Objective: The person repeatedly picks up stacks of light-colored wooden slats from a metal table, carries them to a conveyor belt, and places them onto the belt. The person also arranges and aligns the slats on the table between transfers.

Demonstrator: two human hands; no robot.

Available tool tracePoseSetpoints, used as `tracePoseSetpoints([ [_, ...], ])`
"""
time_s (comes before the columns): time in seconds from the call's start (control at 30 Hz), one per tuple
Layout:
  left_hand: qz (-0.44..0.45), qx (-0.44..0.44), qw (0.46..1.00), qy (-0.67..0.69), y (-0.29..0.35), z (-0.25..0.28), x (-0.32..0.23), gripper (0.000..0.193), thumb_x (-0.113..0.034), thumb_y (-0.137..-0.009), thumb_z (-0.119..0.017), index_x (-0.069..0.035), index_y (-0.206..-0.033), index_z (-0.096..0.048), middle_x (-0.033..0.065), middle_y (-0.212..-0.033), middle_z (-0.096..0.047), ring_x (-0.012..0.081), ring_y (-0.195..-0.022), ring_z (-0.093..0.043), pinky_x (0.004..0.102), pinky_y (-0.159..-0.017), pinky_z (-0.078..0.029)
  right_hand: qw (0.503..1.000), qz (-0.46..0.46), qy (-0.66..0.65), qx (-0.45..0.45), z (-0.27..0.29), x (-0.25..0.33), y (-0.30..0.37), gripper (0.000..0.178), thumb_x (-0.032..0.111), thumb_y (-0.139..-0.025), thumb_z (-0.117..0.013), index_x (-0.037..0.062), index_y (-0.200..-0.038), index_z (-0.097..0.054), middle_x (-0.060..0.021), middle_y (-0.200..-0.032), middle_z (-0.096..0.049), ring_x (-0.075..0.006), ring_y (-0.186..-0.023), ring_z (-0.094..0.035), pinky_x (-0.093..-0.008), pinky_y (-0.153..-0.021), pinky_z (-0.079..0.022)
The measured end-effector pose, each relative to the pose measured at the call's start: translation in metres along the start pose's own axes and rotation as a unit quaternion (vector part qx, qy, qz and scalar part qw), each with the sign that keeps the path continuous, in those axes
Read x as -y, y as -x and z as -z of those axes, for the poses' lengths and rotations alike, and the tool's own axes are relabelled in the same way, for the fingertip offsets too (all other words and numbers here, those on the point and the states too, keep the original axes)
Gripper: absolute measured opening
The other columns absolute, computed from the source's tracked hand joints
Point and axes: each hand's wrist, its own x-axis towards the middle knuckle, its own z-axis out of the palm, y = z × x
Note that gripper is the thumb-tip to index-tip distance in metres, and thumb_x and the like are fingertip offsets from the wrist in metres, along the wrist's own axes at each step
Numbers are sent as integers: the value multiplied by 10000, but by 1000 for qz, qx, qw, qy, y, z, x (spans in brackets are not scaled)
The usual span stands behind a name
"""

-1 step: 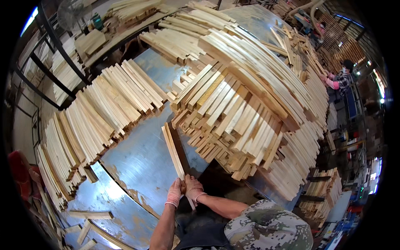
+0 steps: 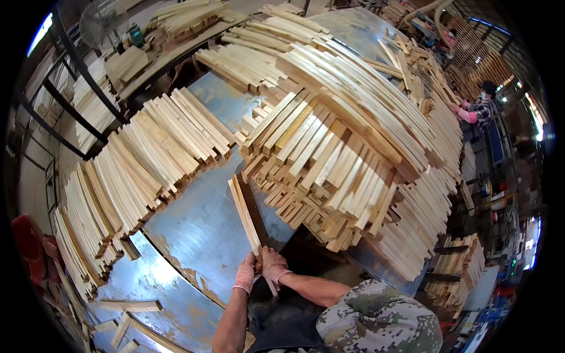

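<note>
Two pale wooden strips (image 2: 245, 213), lying side by side, slant from my hands up across the metal table (image 2: 188, 217). My left hand (image 2: 245, 273), in a pinkish knit glove, is closed on their near end from the left. Gloved the same way, my right hand (image 2: 273, 266) grips that end from the right, partly hiding it. The lower tips of the strips poke out below my hands. Just beyond, to the right, rises a stack of short wooden strips (image 2: 329, 159), their cut ends facing me.
A long row of strips (image 2: 141, 153) lines the table's left side. Loose pieces (image 2: 130, 305) lie at lower left. Longer boards (image 2: 365, 100) are piled behind the stack. At far right, a person (image 2: 482, 109) in pink gloves reaches toward wood. A fan (image 2: 101, 23) stands at upper left.
The view has shifted very slightly. My hands and the two strips keep the same position; nothing was taken hold of or let go.
</note>
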Motion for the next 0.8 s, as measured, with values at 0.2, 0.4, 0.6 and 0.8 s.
tracePoseSetpoints([
  [0.2, -86, 41, 987, 128, 77, 39, -14, 697, -593, -1103, -542, 45, -1357, -662, 196, -1204, -740, 358, -1054, -747, 493, -954, -613, 984, 172, -30, -28, 22, 10, 36, 737, 335, -908, -703, 11, -1531, -479, -264, -1372, -666, -442, -1274, -649, -511, -1056, -531],
  [0.4, -115, 15, 973, 199, 97, 82, 21, 573, -548, -1053, -645, 3, -1197, -713, 162, -1096, -766, 333, -980, -762, 492, -907, -628, 917, 390, -40, -70, 101, 29, 143, 745, 256, -936, -675, -1, -1600, -456, -278, -1252, -703, -419, -1144, -708, -487, -970, -561],
  [0.6, -113, -57, 976, 176, 138, 70, 13, 459, -393, -970, -733, -3, -1211, -717, 118, -1075, -760, 277, -959, -760, 427, -890, -626, 826, 459, 86, -316, 278, 22, 229, 720, 127, -846, -759, -47, -1518, -567, -291, -1105, -727, -449, -1029, -732, -479, -948, -607],
  [0.8, -104, -40, 977, 183, 127, 69, 39, 407, -396, -1012, -735, -51, -1227, -729, 78, -1088, -767, 249, -992, -757, 404, -886, -626, 797, 283, 226, -482, 397, -53, 191, 498, 193, -922, -740, -4, -1366, -632, -244, -1159, -731, -424, -1117, -706, -498, -940, -582],
])
